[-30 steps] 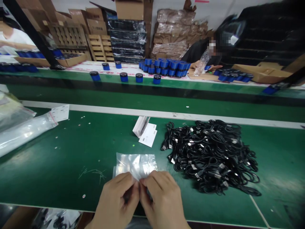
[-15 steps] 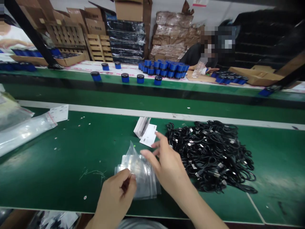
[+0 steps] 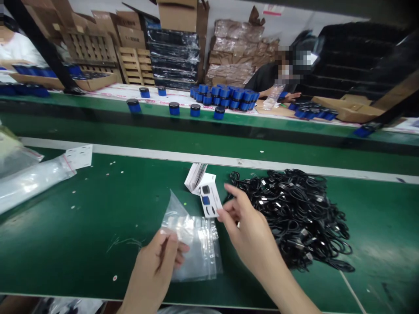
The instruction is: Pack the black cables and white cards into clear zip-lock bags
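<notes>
My right hand (image 3: 250, 229) pinches a printed card (image 3: 210, 200) by its near right corner. Dark and blue product pictures show on the card's upper face. Behind it, a folded stack of white leaflets or cards (image 3: 195, 175) stands on the green bench. My left hand (image 3: 155, 264) is closed at the left edge of a clear plastic bag (image 3: 173, 209), whose corner sticks up. More clear zip bags (image 3: 199, 248) lie flat under and beside that hand. Close to my right hand is a large heap of black USB cables (image 3: 301, 213).
A long filled plastic bag (image 3: 36, 181) lies at left, with a white card (image 3: 79, 157) by it. Across a raised white strip (image 3: 147, 156), blue jars with black lids (image 3: 195, 110) stand along the far ledge. Two co-workers sit beyond, one near an open carton (image 3: 350, 109).
My right hand has taken a card from beside the stack and drawn it nearer and right, picture side showing. My left hand has shifted slightly left, its fingers at the bag's edge.
</notes>
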Demonstrator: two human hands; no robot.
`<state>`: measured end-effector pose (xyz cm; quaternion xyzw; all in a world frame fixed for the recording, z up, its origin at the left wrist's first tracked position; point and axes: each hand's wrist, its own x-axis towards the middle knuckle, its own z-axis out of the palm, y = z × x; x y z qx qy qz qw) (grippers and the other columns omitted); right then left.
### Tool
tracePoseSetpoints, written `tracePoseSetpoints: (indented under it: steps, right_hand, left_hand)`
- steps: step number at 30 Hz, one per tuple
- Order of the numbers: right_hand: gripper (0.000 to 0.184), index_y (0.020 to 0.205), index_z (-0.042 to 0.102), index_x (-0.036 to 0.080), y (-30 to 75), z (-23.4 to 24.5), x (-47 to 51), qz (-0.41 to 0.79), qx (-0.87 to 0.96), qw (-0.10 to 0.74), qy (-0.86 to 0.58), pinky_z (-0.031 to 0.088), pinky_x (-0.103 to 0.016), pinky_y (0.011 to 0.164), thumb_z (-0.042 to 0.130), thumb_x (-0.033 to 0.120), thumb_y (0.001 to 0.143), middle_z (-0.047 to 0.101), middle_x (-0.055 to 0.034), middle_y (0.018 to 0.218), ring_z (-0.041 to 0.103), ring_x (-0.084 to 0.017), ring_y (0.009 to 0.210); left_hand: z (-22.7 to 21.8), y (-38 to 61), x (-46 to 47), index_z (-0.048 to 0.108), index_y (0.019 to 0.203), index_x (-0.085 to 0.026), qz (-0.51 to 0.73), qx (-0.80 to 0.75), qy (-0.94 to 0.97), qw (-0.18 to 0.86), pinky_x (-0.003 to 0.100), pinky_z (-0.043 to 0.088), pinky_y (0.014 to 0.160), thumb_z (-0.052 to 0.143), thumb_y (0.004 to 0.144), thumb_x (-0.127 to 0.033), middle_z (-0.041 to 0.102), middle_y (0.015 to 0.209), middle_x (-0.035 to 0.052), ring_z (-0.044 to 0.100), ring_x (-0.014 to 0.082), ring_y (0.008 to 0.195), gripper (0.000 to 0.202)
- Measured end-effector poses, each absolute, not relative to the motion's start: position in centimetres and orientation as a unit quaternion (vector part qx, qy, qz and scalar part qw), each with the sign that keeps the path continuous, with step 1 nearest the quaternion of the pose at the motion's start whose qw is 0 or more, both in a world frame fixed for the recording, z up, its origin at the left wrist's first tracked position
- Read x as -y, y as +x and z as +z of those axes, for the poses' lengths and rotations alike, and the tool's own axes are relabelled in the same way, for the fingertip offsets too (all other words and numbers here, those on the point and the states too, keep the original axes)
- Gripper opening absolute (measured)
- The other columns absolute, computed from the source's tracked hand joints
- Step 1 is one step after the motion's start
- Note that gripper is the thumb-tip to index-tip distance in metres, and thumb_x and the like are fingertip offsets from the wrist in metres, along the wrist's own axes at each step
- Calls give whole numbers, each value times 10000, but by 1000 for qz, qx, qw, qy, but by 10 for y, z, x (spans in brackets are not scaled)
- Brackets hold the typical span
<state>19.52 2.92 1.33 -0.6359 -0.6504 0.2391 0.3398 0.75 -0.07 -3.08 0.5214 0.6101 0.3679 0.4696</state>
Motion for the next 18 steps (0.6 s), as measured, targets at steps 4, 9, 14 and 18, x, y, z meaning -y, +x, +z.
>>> tracePoseSetpoints:
  steps: [4,9,14,18]
  right_hand:
    - [151,858,629,226,193,10,15,311,693,325,-563,475,-240,587,483,193,879,684,-17,768,644,-162,661]
    - [220,865,654,223,169,-8,27,330,730,332,-498,478,-258,560,462,122,832,685,-28,745,640,-170,624]
    - [296,1023,602,226,145,-22,33,351,627,441,-539,522,-279,640,582,152,737,648,-27,802,625,-174,691]
    - [557,1173,513,204,132,-38,48,469,524,465,-537,546,-270,615,667,147,641,665,-76,972,641,-175,681]
  left_hand:
    - [-19,9,-3,578,736,-191,446,-629,409,488,245,545,557,477,855,-485,720,695,7,669,157,583,333]
    - [-12,10,-5,505,609,-207,461,-671,452,364,200,395,457,447,866,-401,528,496,-63,508,105,453,327]
    - [-16,5,-5,449,606,-222,417,-717,523,197,239,312,466,403,871,-346,387,489,-72,399,117,457,296]
    - [-16,2,-5,406,605,-231,429,-702,527,213,223,318,441,394,877,-327,377,502,-76,389,112,454,289]
